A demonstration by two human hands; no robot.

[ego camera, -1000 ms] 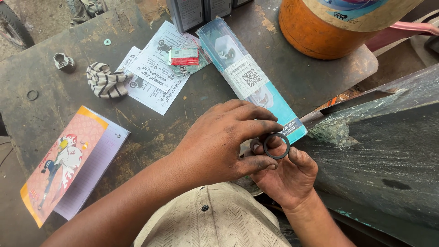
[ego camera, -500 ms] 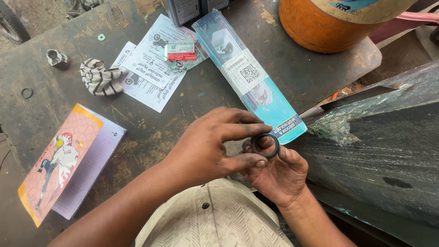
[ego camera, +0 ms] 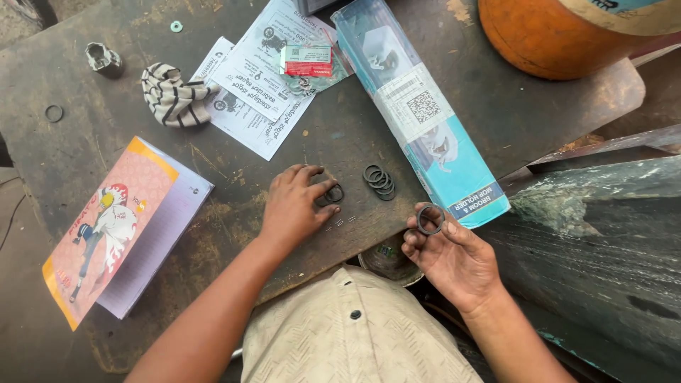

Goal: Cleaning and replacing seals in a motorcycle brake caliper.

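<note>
Holding one grey ring [ego camera: 430, 218] upright in right hand [ego camera: 454, 259] fingertips, off the worktop [ego camera: 340, 135] edge. Pressing left hand [ego camera: 294, 206] fingers, unclenched, onto two rings [ego camera: 330, 195] beside the ring pile [ego camera: 379, 181]. Risking a drop: light pinch over open edge, ring likely rolling away.

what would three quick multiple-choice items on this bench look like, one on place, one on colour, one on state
1. Where is the pile of dark rings?
A. on the booklet
B. beside the long blue box
C. inside the orange container

2. What colour is the crumpled cloth?
A. plain red
B. black and white stripes
C. solid green

3. What is the right hand doing?
A. resting flat and empty
B. gripping a wrench
C. holding one ring in its fingertips

Answers: 1 B, the pile lies on the table next to the box. 2 B, stripes show clearly. 3 C, the ring sits between thumb and fingers.
</note>
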